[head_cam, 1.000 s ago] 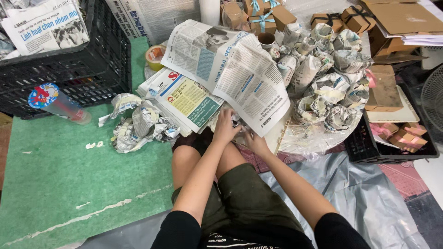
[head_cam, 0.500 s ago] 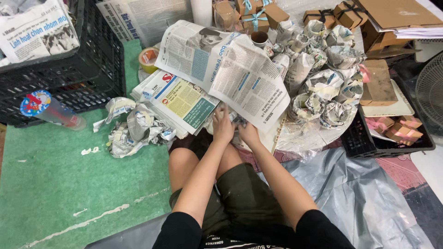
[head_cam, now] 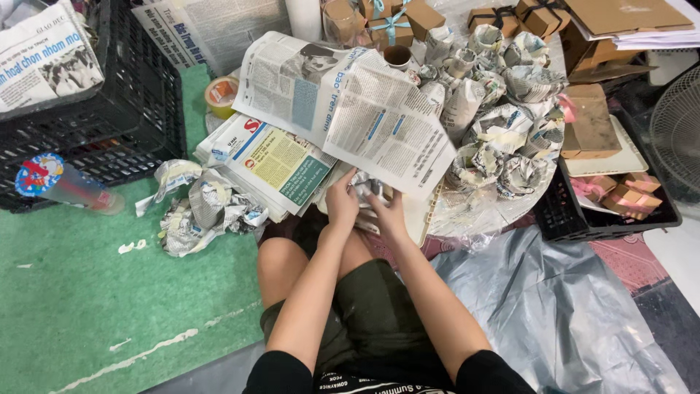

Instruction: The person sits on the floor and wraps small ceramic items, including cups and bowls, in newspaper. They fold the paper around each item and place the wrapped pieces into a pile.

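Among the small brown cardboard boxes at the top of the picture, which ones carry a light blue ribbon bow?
The two brown boxes at top centre, beside the clear glass, carry light blue bows. The boxes at top right are tied with dark ribbon instead.

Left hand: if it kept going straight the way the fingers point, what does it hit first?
The left hand points up-frame, into the open newspaper sheet draped just above its fingertips. That sheet comes first; the stack of folded newspapers lies just to its left. Depth under the sheet is unclear.

Newspaper sheet (head_cam: 343,109) over wrapped bundle (head_cam: 368,191)
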